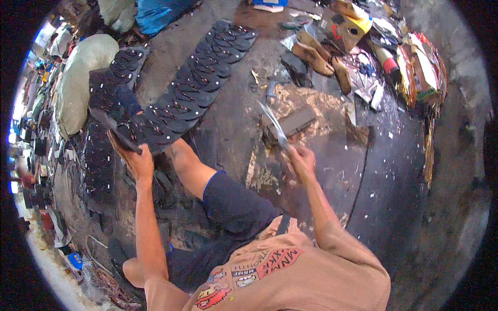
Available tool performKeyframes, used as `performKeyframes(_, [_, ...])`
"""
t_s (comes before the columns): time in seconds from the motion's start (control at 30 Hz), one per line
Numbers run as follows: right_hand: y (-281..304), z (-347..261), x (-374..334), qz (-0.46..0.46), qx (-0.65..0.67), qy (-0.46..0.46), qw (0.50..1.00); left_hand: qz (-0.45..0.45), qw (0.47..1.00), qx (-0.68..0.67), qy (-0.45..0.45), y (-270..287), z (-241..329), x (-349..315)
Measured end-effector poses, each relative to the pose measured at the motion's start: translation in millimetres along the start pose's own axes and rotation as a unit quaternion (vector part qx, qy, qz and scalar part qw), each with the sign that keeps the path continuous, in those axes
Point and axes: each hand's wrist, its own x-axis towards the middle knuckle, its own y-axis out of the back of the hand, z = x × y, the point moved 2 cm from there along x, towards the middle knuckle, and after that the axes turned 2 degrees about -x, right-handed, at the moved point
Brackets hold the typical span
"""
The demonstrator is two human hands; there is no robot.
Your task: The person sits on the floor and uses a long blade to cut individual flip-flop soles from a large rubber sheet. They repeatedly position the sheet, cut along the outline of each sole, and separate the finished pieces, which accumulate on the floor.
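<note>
My left hand (136, 161) is closed on a dark, flat sole-like piece (123, 139), seen nearly edge-on beside the rows of sandals. In my right hand (301, 161) is a knife (277, 127), its bright, slightly blurred blade pointing up and to the left. A grey-brown rectangular block (295, 123) lies behind the blade on a worn, patchy board (332, 111). Many black thong sandals (189, 83) overlap in a long row between my left hand and the far side, and more black sandals (98, 155) lie to the left of that hand.
Wooden shoe lasts (312, 58) and a yellow box-like container (353, 28) stand at the far right, near bundled strips (428, 72). Pale stuffed sacks (83, 83) and a blue bag (161, 14) are at the far left. My bent leg (192, 168) reaches between the hands.
</note>
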Motion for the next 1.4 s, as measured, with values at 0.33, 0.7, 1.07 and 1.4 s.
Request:
performKeyframes(0.33, [28.6,-71.9,39.9,0.149,-0.311,0.249,0.905,-0.028,0.990,-0.047,0.129,-18.6,-21.8,-12.4])
performKeyframes(0.7, [18.4,-75.7,-8.7,0.109,-0.369,0.290,0.876,0.135,0.865,-0.091,0.475,-13.9,-120.9,-114.9])
performKeyframes(1.07, [17.7,-91.4,-44.7,-0.141,0.107,0.031,0.984,-0.239,0.904,0.143,0.323,6.7,-84.8,-284.0])
performKeyframes(1.4, [80.4,22.5,-15.6,0.019,-0.036,-0.030,0.999,-0.556,0.826,-0.010,0.094,-41.0,-17.9,-331.7])
